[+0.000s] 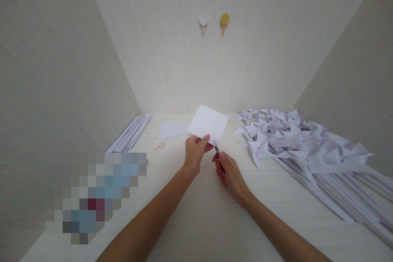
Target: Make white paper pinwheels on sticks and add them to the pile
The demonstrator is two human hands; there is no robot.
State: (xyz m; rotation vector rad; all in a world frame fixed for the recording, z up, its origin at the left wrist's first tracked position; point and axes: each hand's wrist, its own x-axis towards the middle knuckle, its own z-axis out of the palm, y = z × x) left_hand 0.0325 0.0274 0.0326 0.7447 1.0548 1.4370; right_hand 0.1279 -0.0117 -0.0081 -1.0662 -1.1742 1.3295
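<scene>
My left hand [195, 151] pinches the near edge of a white paper square [208, 124] and holds it up above the pale desk [196, 213]. My right hand [229, 170] grips small scissors [216, 150], whose blades meet the paper's lower edge just right of my left thumb. The scissor handles are hidden inside my fingers.
A large pile of white paper pinwheels on rolled paper sticks [307, 147] fills the right side. Rolled paper sticks [130, 134] lie at the back left, next to another white paper sheet [171, 129] and some small wooden picks [159, 145]. Two wall hooks [214, 20] hang ahead. A blurred patch covers the left.
</scene>
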